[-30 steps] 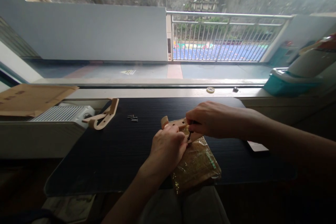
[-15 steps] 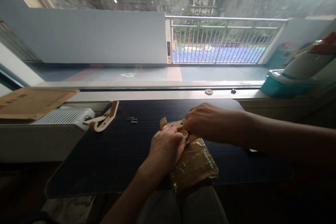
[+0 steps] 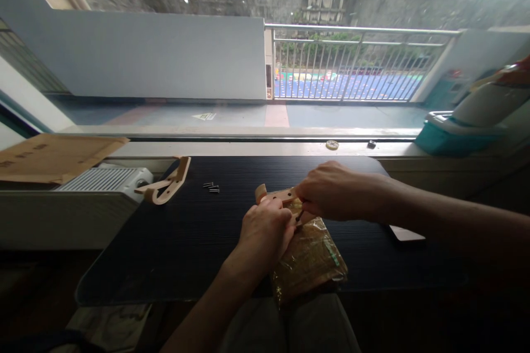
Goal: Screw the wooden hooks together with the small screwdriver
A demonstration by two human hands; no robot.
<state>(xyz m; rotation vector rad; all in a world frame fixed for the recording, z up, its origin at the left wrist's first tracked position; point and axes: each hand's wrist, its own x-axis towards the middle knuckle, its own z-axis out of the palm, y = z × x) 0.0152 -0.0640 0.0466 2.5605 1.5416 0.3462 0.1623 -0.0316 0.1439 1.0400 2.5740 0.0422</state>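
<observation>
Left hand [image 3: 266, 227] is gripping wood [image 3: 282, 196], likely light, stiff, best held edgewise; right hand [image 3: 327, 192] is pinching a tool [image 3: 300, 215].

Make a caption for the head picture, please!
Left hand grips a wooden piece while the right hand holds a slim dark rod against it.

Left forearm [image 3: 227, 287] bare, angling up and rightward from the lower edge; wrist nearly straight. Left hand [image 3: 265, 230] back uppermost, fingers bent and closed, knuckles toward the far side. Right forearm [image 3: 439, 212] also bare, reaching in from the right edge at a shallow slant. Right hand [image 3: 329, 192] slightly higher and farther out, fingers folded tight into a fist. Hands close together; legs [image 3: 317, 322] dim below.
</observation>
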